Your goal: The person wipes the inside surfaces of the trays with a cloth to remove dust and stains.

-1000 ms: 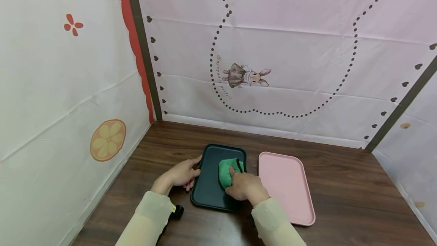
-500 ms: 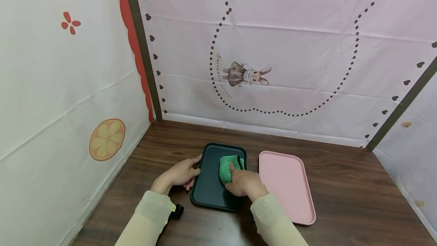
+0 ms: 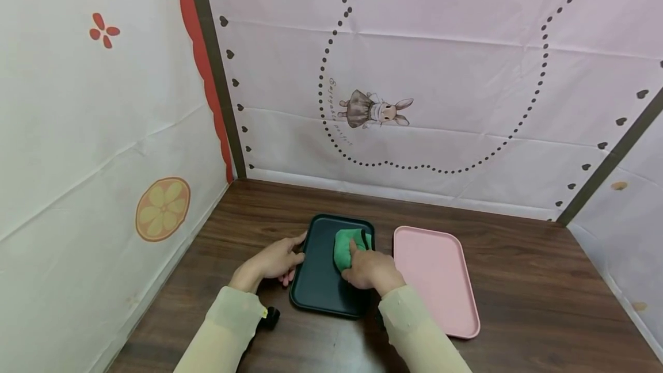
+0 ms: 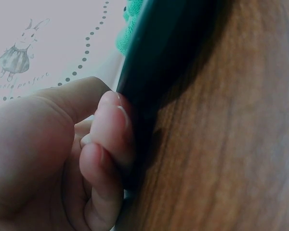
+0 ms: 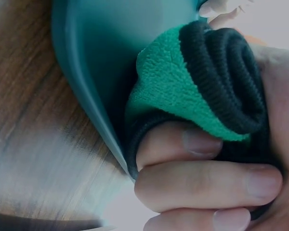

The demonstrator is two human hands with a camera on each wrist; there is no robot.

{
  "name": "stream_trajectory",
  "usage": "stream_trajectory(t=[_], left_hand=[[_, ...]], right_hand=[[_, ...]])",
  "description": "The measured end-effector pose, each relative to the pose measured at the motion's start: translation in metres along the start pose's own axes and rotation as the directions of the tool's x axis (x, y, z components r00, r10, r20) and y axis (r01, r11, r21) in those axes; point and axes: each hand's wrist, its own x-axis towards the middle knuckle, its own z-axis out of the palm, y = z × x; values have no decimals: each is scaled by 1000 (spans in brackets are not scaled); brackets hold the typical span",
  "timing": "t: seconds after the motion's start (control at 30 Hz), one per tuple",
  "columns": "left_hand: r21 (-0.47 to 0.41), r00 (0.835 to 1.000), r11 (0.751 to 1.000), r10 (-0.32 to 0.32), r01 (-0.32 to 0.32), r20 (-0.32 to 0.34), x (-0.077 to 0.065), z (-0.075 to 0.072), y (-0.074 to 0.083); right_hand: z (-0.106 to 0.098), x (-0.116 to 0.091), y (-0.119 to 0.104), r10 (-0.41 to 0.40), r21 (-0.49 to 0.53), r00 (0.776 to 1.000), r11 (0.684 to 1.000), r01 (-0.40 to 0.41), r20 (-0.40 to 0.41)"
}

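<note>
In the head view, a dark green rectangular tray [image 3: 318, 284] lies on the wooden table. My left hand [image 3: 271, 259] grips its left edge, thumb at the rim; the left wrist view has the other fingers curled against the side and underside. A folded green cloth [image 3: 343, 249] with black edging is bunched in my right hand [image 3: 372, 270], over the right half of the tray. Several fingers curl round the cloth [image 5: 168, 82] in the right wrist view, where its black edges form a roll. The cloth's lower side is hidden.
A pink rectangular tray [image 3: 435, 281] lies just right of the dark one, partly behind my right forearm. Printed white cloth walls [image 3: 414, 62] close in the brown table [image 3: 528, 281] at the back and both sides.
My right hand and the cloth have slid a little toward the far end of the dark tray. The left hand keeps its place at the edge. The head view has shifted slightly.
</note>
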Motion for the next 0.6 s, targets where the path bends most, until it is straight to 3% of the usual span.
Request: stream_trajectory(t=[0.6], left_hand=[[-14,1000,1000,-7,6,-7,0,1,-1]], right_hand=[[-4,10,0,25,10,1000,1000,-25,-15]])
